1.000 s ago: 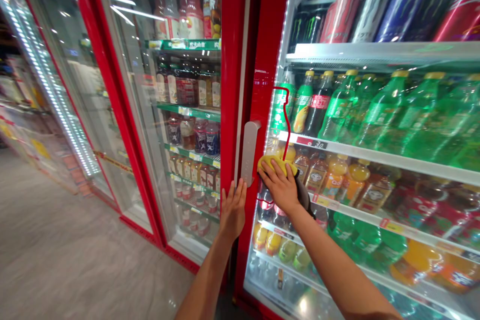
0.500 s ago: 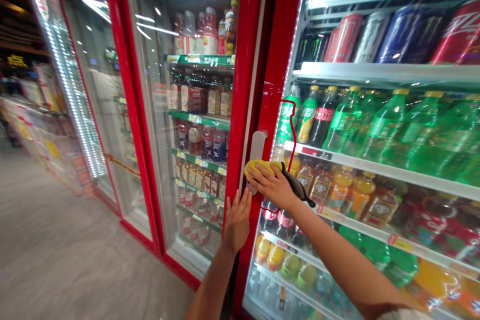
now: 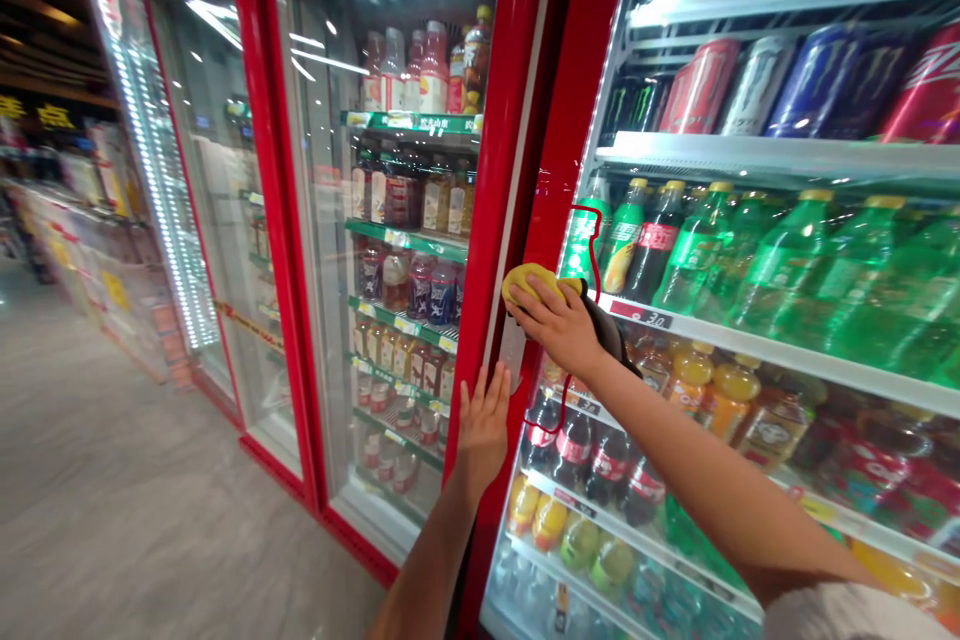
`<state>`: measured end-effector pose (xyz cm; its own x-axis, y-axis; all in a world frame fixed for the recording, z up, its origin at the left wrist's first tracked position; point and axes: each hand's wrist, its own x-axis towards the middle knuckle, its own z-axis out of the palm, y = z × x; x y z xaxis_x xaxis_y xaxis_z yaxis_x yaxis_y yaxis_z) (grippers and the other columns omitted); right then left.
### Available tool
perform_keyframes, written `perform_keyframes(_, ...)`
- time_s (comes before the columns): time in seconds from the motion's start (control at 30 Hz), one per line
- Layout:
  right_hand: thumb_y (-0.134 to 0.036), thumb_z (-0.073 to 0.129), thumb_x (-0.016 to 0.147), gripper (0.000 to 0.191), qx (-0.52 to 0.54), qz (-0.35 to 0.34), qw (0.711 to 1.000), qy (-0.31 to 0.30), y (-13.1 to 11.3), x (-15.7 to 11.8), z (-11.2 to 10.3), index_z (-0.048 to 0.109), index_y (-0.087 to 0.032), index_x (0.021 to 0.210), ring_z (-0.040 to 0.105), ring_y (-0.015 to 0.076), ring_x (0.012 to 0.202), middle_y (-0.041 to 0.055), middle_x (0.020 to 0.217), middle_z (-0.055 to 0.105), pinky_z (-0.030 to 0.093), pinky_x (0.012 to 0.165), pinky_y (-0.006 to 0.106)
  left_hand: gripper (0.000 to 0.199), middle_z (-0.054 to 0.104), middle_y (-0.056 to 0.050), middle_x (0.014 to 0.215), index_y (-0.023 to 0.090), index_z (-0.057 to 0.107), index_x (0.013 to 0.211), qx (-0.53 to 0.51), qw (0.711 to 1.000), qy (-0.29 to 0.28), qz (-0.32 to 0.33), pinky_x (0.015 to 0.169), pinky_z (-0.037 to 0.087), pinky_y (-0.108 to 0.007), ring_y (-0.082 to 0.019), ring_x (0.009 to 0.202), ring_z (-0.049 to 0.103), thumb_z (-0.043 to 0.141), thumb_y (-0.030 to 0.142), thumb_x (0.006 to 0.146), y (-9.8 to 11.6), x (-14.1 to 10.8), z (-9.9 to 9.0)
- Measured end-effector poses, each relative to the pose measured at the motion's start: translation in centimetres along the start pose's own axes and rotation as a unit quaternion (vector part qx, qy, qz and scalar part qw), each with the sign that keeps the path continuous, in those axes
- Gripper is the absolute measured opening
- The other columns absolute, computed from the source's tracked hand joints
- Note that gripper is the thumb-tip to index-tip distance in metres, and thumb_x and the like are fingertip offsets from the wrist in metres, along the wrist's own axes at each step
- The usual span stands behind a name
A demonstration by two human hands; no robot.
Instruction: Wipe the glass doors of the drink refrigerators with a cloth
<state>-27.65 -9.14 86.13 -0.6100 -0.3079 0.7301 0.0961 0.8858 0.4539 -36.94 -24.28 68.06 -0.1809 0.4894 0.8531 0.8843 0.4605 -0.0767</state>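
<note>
My right hand [image 3: 559, 320] presses a yellow cloth [image 3: 534, 282] with a dark grey side over the top of the pale door handle [image 3: 513, 348]. The cloth's dark end trails to the right of the hand, over the glass door. My left hand [image 3: 482, 425] lies with fingers spread on the red door frame [image 3: 499, 130], its fingertips beside the lower end of the handle; nothing is in it. The lit fridge behind the right arm holds green bottles [image 3: 701, 245] and, above them, cans [image 3: 814, 80].
Left of my hands stands another glass-door fridge with bottles [image 3: 435, 70] on green-edged shelves [image 3: 405, 240]. Further left are more red-framed doors, a lit column [image 3: 150, 150] and a low display counter [image 3: 90, 270]. Grey floor [image 3: 150, 510] spreads at lower left.
My right hand and the cloth have moved up along the handle, so its lower part now shows. My left hand stays on the frame near the handle's lower end. The view has shifted slightly.
</note>
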Motion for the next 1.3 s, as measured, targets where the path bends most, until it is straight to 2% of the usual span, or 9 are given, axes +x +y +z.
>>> perform_keyframes(0.2,-0.014,0.037,0.105,0.052,0.003,-0.016,0.996,-0.084,-2.9,-4.8,2.7,0.044,-0.035,0.152,0.034,0.0214,0.152,-0.0028,0.159,0.046,0.033,0.124,0.054,0.075,0.025,-0.004,0.167,0.017,0.017,0.162,0.012,0.999,-0.047,-0.013,0.13,0.012,-0.053,-0.025,0.158,0.014,0.039,0.008,0.091,-0.7,-2.1,0.1)
perform_keyframes(0.4,-0.014,0.037,0.104,0.051,0.008,-0.053,0.99,-0.127,-6.2,-10.0,6.2,0.048,-0.036,0.149,0.036,0.0193,0.152,-0.0056,0.159,0.044,0.031,0.125,0.051,0.07,0.032,-0.006,0.165,0.015,0.031,0.159,0.013,0.996,-0.081,-0.03,0.129,0.015,-0.053,-0.026,0.156,0.023,0.038,0.005,0.089,-1.2,-3.9,0.9)
perform_keyframes(0.6,-0.016,0.045,0.101,0.039,-0.012,-0.11,0.989,-0.099,-7.2,-12.6,8.5,0.067,-0.03,0.131,0.019,0.0171,0.158,-0.0068,0.161,0.042,0.019,0.131,0.046,0.068,0.037,-0.005,0.163,0.015,0.033,0.158,0.01,0.997,-0.067,-0.027,0.128,0.022,-0.05,-0.025,0.155,0.024,0.035,0.003,0.091,-1.2,-5.0,1.1)
perform_keyframes(0.7,-0.023,0.052,0.102,0.032,-0.011,-0.127,0.989,-0.071,-7.2,-14.0,8.6,0.068,-0.03,0.128,0.025,0.0192,0.156,-0.0053,0.16,0.044,0.013,0.132,0.052,0.069,0.036,-0.008,0.163,0.014,0.03,0.158,0.01,0.998,-0.057,-0.035,0.126,0.024,-0.052,-0.026,0.156,0.022,0.036,0.003,0.091,-1.2,-5.2,1.0)
perform_keyframes(0.8,-0.025,0.058,0.1,0.027,0.001,-0.129,0.988,-0.088,-7.7,-16.7,8.8,0.07,-0.028,0.124,0.036,0.0206,0.151,0.0002,0.158,0.048,0.016,0.131,0.053,0.07,0.034,-0.008,0.164,0.014,0.028,0.159,0.009,0.997,-0.063,-0.044,0.126,0.025,-0.053,-0.026,0.156,0.021,0.036,0.002,0.09,-1.1,-4.9,0.9)
perform_keyframes(0.93,-0.025,0.063,0.097,0.022,-0.007,-0.109,0.988,-0.105,-8.3,-18.7,9.2,0.075,-0.022,0.115,0.042,0.0218,0.147,0.005,0.153,0.055,0.021,0.13,0.049,0.073,0.033,-0.007,0.165,0.015,0.029,0.159,0.0,0.997,-0.072,-0.013,0.125,0.028,-0.051,-0.025,0.156,0.021,0.035,0.0,0.088,-0.6,-3.6,0.8)
perform_keyframes(1.07,-0.025,0.062,0.098,0.019,-0.033,-0.073,0.994,-0.079,-7.0,-16.4,7.8,0.075,-0.025,0.112,0.044,0.0204,0.146,0.0008,0.15,0.058,0.013,0.131,0.047,0.074,0.031,-0.009,0.165,0.015,0.025,0.16,-0.015,0.999,-0.05,0.008,0.124,0.031,-0.051,-0.025,0.156,0.022,0.036,0.0,0.089,-0.1,-1.8,0.5)
perform_keyframes(1.2,-0.023,0.058,0.1,0.022,-0.078,0.032,0.996,-0.031,-6.4,-14.8,5.7,0.071,-0.028,0.119,0.037,0.0179,0.151,-0.0029,0.155,0.052,0.002,0.132,0.047,0.08,0.03,-0.011,0.166,0.015,0.015,0.162,-0.035,0.999,-0.024,0.007,0.124,0.031,-0.052,-0.025,0.157,0.019,0.036,-0.001,0.087,0.0,-0.7,0.1)
perform_keyframes(1.3,-0.023,0.058,0.1,0.021,-0.106,0.104,0.989,0.001,-8.2,-16.1,5.7,0.071,-0.026,0.117,0.029,0.0201,0.154,-0.0015,0.156,0.05,-0.001,0.131,0.051,0.082,0.03,-0.011,0.166,0.016,0.011,0.163,-0.04,0.999,-0.019,0.006,0.123,0.032,-0.051,-0.025,0.156,0.02,0.036,-0.002,0.087,0.1,-0.7,0.2)
